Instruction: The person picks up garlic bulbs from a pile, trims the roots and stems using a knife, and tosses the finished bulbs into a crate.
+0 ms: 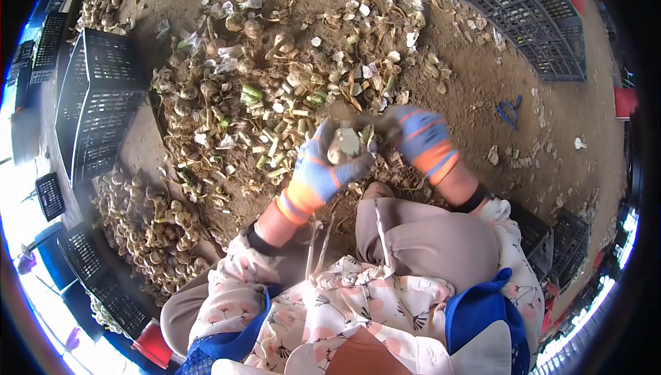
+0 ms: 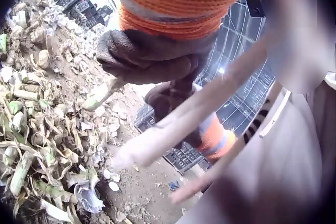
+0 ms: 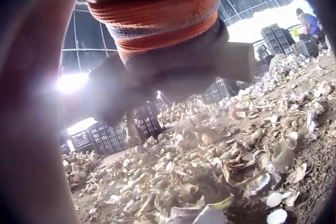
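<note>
In the head view, my left hand [image 1: 318, 168], in a blue and orange knit glove with a dark palm, grips a pale garlic bulb [image 1: 346, 142], its flat cut face up. A pale green garlic stalk [image 2: 100, 97] sticks out below the left glove in the left wrist view. My right hand [image 1: 421, 135], gloved alike, is just right of the bulb, its fingertips blurred and pointing toward it. In the right wrist view that glove [image 3: 173, 66] is dark and blurred, with a greyish blocky shape at its side; I cannot tell whether the hand holds it.
Garlic bulbs, cut stalks and peelings [image 1: 282, 134] cover the dirt floor ahead. Black plastic crates stand at left [image 1: 103, 106] and upper right [image 1: 527, 20]. More bulbs [image 1: 148, 230] are heaped at left. A blue-handled tool [image 1: 509, 112] lies at right. A person [image 3: 311, 27] is far off.
</note>
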A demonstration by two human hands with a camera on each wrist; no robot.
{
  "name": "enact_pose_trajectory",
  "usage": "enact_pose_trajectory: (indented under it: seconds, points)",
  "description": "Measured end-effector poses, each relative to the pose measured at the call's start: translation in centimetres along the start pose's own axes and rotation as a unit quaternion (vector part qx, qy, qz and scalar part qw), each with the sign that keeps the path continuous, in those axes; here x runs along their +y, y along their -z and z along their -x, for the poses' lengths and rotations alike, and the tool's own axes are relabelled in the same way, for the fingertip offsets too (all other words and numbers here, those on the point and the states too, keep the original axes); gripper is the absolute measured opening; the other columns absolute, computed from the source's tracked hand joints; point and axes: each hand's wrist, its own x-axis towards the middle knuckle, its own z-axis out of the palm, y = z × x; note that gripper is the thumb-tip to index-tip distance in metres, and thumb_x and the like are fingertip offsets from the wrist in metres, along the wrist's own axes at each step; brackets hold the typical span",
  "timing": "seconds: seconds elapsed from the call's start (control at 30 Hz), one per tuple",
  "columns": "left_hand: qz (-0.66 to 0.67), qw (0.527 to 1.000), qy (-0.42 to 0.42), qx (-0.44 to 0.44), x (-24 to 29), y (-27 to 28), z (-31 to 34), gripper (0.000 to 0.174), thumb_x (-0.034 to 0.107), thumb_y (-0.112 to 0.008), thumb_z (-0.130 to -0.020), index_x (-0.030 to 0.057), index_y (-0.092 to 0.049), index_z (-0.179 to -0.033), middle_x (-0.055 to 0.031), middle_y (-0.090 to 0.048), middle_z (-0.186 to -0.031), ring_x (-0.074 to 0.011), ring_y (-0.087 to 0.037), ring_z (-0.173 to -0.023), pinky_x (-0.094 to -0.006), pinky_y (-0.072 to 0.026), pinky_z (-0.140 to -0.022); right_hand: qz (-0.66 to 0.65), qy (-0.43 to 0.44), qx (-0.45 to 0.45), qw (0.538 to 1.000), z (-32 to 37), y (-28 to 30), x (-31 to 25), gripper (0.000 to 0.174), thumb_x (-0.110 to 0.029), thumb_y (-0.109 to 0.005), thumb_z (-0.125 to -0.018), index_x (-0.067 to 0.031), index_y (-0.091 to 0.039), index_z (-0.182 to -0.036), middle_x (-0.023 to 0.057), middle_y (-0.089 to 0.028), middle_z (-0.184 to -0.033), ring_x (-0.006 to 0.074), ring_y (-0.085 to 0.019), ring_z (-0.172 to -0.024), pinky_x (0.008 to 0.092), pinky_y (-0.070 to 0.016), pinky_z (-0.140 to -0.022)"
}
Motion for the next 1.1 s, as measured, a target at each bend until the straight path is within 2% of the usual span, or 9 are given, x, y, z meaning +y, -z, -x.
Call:
enact_pose_trajectory:
  seconds: [0.07, 0.13, 0.27, 0.4, 0.63, 0.83, 0.93, 1.03, 1.1]
  points:
    - [-0.099, 0.993, -0.018, 0.063, 0.5, 0.4, 0.4, 0.054, 0.018, -0.077, -0.067, -0.0006, -0.047, -0.108, -0.0063, -0.059, -0.091, -0.0131, -0.056, -0.082, -0.0267, -0.0475, -0.071, 0.115, -0.158, 0.031, 0.980, -0.5, 5.4, 0.3, 0.016, -0.015, -0.062, -0.074, -0.0086, -0.059, -0.089, 0.0101, -0.062, -0.073, 0.0267, -0.062, -0.065, 0.0355, -0.0506, -0.058]
    - [-0.008, 0.994, 0.046, 0.097, -0.4, 1.1, 0.4, 0.057, 0.018, -0.079, -0.066, -0.0008, -0.047, -0.110, -0.0080, -0.056, -0.093, -0.0138, -0.055, -0.081, -0.0272, -0.0471, -0.071, -0.138, -0.228, 0.173, 0.948, 0.9, 5.8, 2.0, 0.010, -0.008, -0.059, -0.077, -0.0071, -0.058, -0.087, 0.0029, -0.059, -0.067, 0.0113, -0.056, -0.057, 0.0250, -0.0450, -0.050]
    - [-0.031, 0.995, -0.080, 0.051, -1.8, 1.4, -0.7, 0.053, 0.013, -0.076, -0.067, 0.0004, -0.048, -0.111, -0.0118, -0.054, -0.096, -0.0183, -0.056, -0.080, -0.0295, -0.0486, -0.069, -0.576, -0.239, 0.039, 0.781, -1.4, 7.9, -0.1, 0.005, -0.006, -0.058, -0.077, -0.0045, -0.057, -0.081, -0.0054, -0.049, -0.069, 0.0042, -0.045, -0.058, 0.0174, -0.0361, -0.050]
    - [-0.331, 0.890, -0.311, -0.044, -1.2, 1.6, -1.2, 0.050, 0.005, -0.067, -0.065, 0.0059, -0.051, -0.112, -0.0123, -0.053, -0.101, -0.0308, -0.058, -0.082, -0.0363, -0.0509, -0.064, -0.247, -0.097, -0.100, 0.959, -4.7, 6.6, -2.7, 0.017, -0.014, -0.063, -0.071, -0.0049, -0.060, -0.085, 0.0101, -0.060, -0.069, 0.0233, -0.057, -0.061, 0.0313, -0.0455, -0.056]
    - [-0.525, 0.753, -0.384, -0.103, -2.0, 2.4, -1.0, 0.049, 0.007, -0.063, -0.063, 0.0097, -0.052, -0.110, -0.0072, -0.053, -0.100, -0.0224, -0.058, -0.076, -0.0315, -0.0488, -0.057, -0.127, -0.013, -0.241, 0.962, -8.0, 6.1, -4.4, 0.021, -0.020, -0.060, -0.074, -0.0077, -0.059, -0.090, 0.0165, -0.061, -0.076, 0.0347, -0.059, -0.074, 0.0393, -0.0472, -0.064]
    - [-0.543, 0.722, -0.420, -0.089, -0.9, 7.9, 0.0, 0.039, 0.007, -0.063, -0.066, 0.0065, -0.054, -0.104, -0.0086, -0.054, -0.094, -0.0227, -0.058, -0.072, -0.0316, -0.0499, -0.057, -0.214, -0.289, -0.296, 0.885, -1.1, 2.1, 3.0, 0.038, -0.028, -0.067, -0.073, -0.0103, -0.062, -0.106, 0.0149, -0.064, -0.084, 0.0264, -0.061, -0.077, 0.0334, -0.0472, -0.073]
    - [-0.518, 0.844, -0.133, -0.024, -2.6, 15.0, 2.3, 0.039, 0.010, -0.060, -0.068, 0.0060, -0.051, -0.106, -0.0157, -0.056, -0.100, -0.0325, -0.060, -0.080, -0.0377, -0.0521, -0.063, -0.289, -0.341, -0.151, 0.881, -0.3, 0.0, 6.7, 0.036, -0.028, -0.070, -0.072, -0.0068, -0.063, -0.101, 0.0148, -0.066, -0.085, 0.0271, -0.062, -0.077, 0.0341, -0.0475, -0.070]
    - [-0.495, 0.849, 0.133, 0.128, -5.9, 24.5, 7.4, 0.048, 0.019, -0.067, -0.067, 0.0091, -0.050, -0.111, -0.0155, -0.057, -0.095, -0.0344, -0.057, -0.084, -0.0393, -0.0488, -0.073, -0.139, -0.268, -0.011, 0.953, -7.5, -2.0, 9.7, 0.036, -0.029, -0.070, -0.070, -0.0037, -0.063, -0.095, 0.0168, -0.065, -0.085, 0.0329, -0.062, -0.077, 0.0383, -0.0485, -0.068]
    - [-0.610, 0.735, 0.200, 0.218, -9.0, 32.1, 14.2, 0.051, 0.018, -0.070, -0.063, 0.0077, -0.051, -0.110, -0.0162, -0.056, -0.101, -0.0355, -0.054, -0.093, -0.0384, -0.0461, -0.080, -0.096, -0.223, 0.038, 0.969, -15.0, -2.8, 10.9, 0.035, -0.025, -0.068, -0.070, -0.0031, -0.061, -0.096, 0.0197, -0.064, -0.084, 0.0352, -0.062, -0.079, 0.0411, -0.0482, -0.069]
